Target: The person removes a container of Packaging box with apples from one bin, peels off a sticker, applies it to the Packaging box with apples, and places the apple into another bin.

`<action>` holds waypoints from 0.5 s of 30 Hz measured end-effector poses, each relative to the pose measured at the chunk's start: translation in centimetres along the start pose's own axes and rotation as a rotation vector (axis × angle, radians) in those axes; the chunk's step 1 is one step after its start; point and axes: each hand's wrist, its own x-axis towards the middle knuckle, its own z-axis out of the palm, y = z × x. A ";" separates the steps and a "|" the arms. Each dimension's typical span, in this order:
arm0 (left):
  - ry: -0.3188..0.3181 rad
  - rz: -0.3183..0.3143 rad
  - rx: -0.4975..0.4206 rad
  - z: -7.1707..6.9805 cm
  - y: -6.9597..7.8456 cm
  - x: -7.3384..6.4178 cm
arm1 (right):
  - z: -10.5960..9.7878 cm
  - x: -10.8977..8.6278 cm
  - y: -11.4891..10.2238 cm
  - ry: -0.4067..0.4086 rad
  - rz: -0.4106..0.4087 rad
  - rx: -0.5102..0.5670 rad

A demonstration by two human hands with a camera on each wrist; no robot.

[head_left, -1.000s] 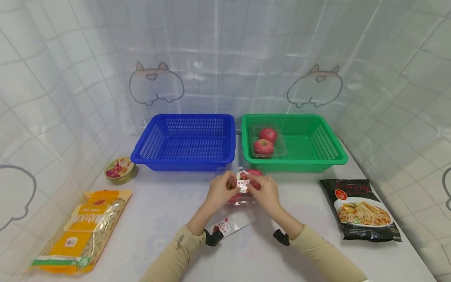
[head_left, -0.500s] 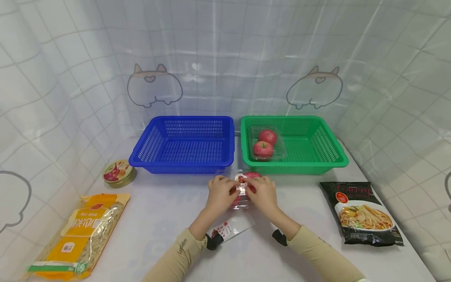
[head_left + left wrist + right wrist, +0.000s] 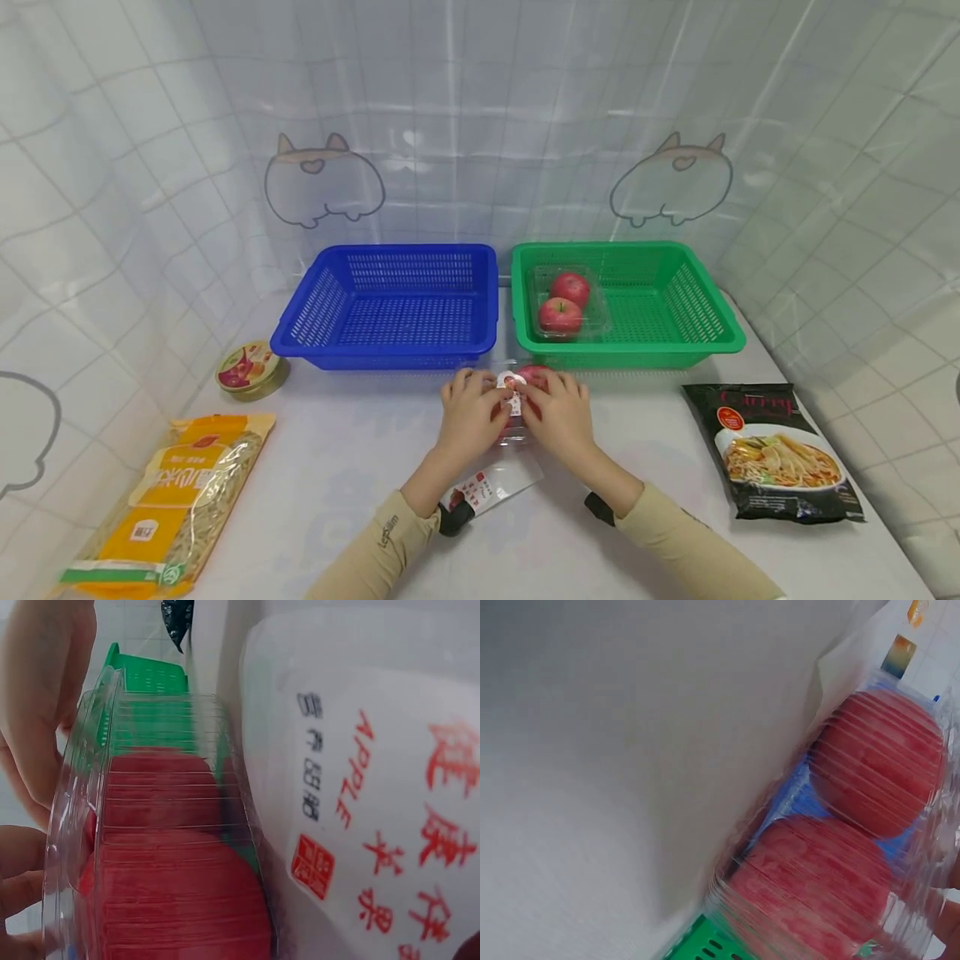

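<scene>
The bench carries a green basket, holding a clear clamshell of two apples, beside a blue basket. A yellow noodle bag and black curry-noodle pack flank them. Just in front sits a second apple clamshell, the white packet nearer. The left hand and right hand bend their fingers at its lid label; pinching or pressing, one cannot tell.

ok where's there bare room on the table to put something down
Bare table between the yellow bag and left hand, and between the right hand and black packet; the blue basket looks bare too. The middle is crowded: hands, apple box and printed bag.
</scene>
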 end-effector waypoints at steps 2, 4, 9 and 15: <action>-0.019 -0.023 0.003 0.0 0.0 0.1 | -0.1 -0.2 0.1 -0.006 -0.018 -0.005; -0.054 -0.049 0.007 0.0 -0.1 0.2 | -0.3 -0.4 0.1 -0.029 -0.022 -0.013; -0.146 -0.110 0.034 0.2 -0.3 0.5 | -0.5 -0.5 0.2 -0.159 0.076 0.037; -0.215 -0.182 0.032 0.6 -0.5 0.5 | -0.4 -0.3 0.5 -0.287 0.166 0.071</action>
